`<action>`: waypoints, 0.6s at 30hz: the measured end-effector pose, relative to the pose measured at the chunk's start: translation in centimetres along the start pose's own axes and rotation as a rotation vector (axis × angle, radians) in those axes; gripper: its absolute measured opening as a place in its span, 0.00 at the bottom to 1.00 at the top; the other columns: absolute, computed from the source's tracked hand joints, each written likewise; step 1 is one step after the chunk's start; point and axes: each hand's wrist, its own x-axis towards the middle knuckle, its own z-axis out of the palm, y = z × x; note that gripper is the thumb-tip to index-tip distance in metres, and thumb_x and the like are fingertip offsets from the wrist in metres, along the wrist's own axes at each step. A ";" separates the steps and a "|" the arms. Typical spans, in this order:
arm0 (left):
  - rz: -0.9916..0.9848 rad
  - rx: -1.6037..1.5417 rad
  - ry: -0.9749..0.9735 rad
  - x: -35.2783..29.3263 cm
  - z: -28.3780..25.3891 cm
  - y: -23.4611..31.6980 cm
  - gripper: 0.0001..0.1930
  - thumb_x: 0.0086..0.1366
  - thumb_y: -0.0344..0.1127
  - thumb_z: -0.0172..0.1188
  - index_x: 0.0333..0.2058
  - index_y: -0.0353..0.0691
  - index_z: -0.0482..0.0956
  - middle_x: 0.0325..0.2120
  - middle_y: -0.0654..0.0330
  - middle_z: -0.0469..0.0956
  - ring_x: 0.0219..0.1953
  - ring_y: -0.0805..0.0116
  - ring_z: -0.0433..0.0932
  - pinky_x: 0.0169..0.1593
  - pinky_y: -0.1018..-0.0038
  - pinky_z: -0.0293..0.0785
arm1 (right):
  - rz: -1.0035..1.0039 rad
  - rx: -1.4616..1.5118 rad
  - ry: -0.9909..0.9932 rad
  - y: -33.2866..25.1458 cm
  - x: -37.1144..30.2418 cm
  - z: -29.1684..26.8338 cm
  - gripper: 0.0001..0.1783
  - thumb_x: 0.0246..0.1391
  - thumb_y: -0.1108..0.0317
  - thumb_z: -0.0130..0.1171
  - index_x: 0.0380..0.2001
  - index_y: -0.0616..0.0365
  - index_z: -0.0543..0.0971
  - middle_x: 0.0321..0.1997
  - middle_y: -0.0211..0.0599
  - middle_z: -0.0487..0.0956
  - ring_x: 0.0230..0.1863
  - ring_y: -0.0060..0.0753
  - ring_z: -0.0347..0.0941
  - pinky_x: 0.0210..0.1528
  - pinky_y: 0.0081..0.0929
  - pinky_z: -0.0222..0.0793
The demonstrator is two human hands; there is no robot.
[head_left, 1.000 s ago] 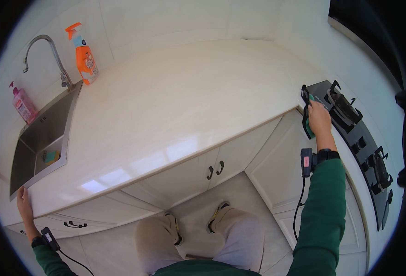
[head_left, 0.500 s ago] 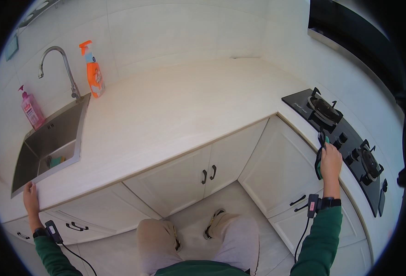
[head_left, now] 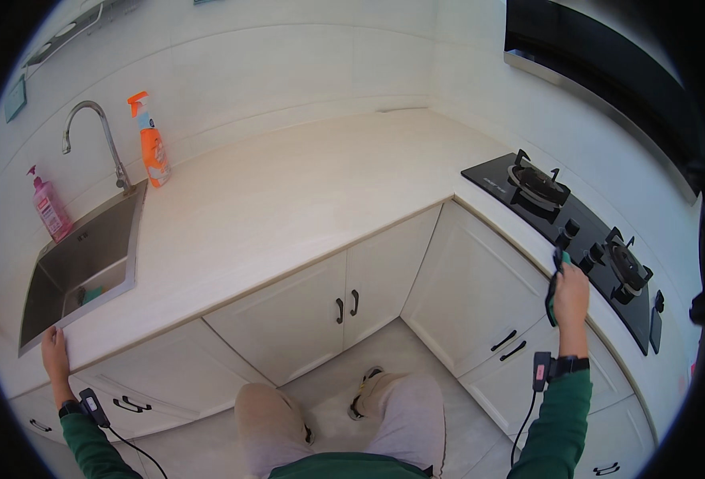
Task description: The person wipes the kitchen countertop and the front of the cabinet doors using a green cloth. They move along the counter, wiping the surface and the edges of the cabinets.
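My left hand (head_left: 55,354) rests on the front edge of the pale countertop (head_left: 265,207), its fingertips by the near corner of the steel sink (head_left: 81,246). It holds nothing that I can see. Out to the right, my right hand (head_left: 571,292) is closed around a slim black and green item (head_left: 553,299). What kind of thing it is cannot be made out, since the fingers cover part of it. That hand is at the counter's edge, in front of the knobs of the black gas hob (head_left: 520,191).
An orange spray bottle (head_left: 154,156) stands beside the faucet (head_left: 105,128). Left of it is a pink pump bottle (head_left: 50,209). Something green (head_left: 91,294) lies in the sink. White cabinets (head_left: 297,319) with black handles run below the counter. A dark range hood (head_left: 600,72) hangs above the hob.
The view has shifted, so the hob and counter sit further left in the picture. My right hand still grips the black and green item. My left hand stays at the counter edge.
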 end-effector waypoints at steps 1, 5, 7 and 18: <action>0.013 0.006 -0.012 -0.1 0.0 0.0 0.21 0.69 0.43 0.52 0.51 0.31 0.75 0.49 0.46 0.77 0.52 0.53 0.76 0.57 0.67 0.68 | -0.023 0.042 -0.028 -0.6 0.8 0.5 0.17 0.58 0.68 0.54 0.49 0.63 0.76 0.50 0.50 0.77 0.53 0.54 0.70 0.57 0.43 0.65; 0.038 -0.027 -0.010 0.0 0.0 -0.4 0.21 0.69 0.43 0.52 0.52 0.31 0.75 0.49 0.46 0.77 0.53 0.54 0.76 0.57 0.68 0.68 | -0.078 0.104 -0.069 -3.6 4.3 3.0 0.16 0.57 0.67 0.55 0.47 0.63 0.77 0.48 0.51 0.77 0.51 0.54 0.71 0.56 0.44 0.66; 0.042 -0.039 -0.011 0.1 0.0 -0.9 0.21 0.69 0.43 0.52 0.52 0.31 0.74 0.49 0.46 0.77 0.53 0.54 0.76 0.57 0.68 0.68 | -0.085 0.119 -0.088 -5.1 5.9 4.1 0.16 0.57 0.67 0.55 0.47 0.63 0.78 0.47 0.51 0.78 0.50 0.54 0.72 0.54 0.45 0.67; -0.013 -0.085 -0.019 1.4 0.0 -4.2 0.23 0.71 0.44 0.50 0.55 0.30 0.72 0.52 0.47 0.76 0.55 0.58 0.74 0.59 0.70 0.65 | -0.227 0.141 -0.154 -11.2 12.7 9.2 0.14 0.58 0.66 0.54 0.45 0.63 0.77 0.44 0.52 0.78 0.48 0.55 0.73 0.52 0.45 0.69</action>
